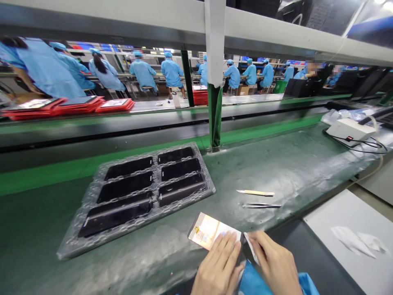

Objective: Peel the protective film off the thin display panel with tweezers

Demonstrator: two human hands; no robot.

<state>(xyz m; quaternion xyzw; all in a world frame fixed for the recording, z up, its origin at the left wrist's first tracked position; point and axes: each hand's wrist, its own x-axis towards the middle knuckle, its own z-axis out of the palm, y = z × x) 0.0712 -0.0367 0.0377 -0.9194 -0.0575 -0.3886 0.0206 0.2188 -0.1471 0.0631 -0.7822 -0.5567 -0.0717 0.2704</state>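
Observation:
My left hand (219, 264) lies flat, fingers stretched out, on a shiny rectangular panel (205, 230) at the near edge of the green bench. My right hand (274, 262) is right beside it, its fingers pinched on a thin white film strip (251, 250) at the panel's right end. Both sleeves are blue. To the left of the hands lies a clear plastic tray (92, 186) with several dark panels in its slots.
A pale-handled blade (254, 192) and metal tweezers (260, 205) lie on the bench beyond my hands. A white box with cables (350, 130) sits far right. A post (215, 82) rises mid-bench. Red trays (76, 105) and people in blue coats are across the conveyor.

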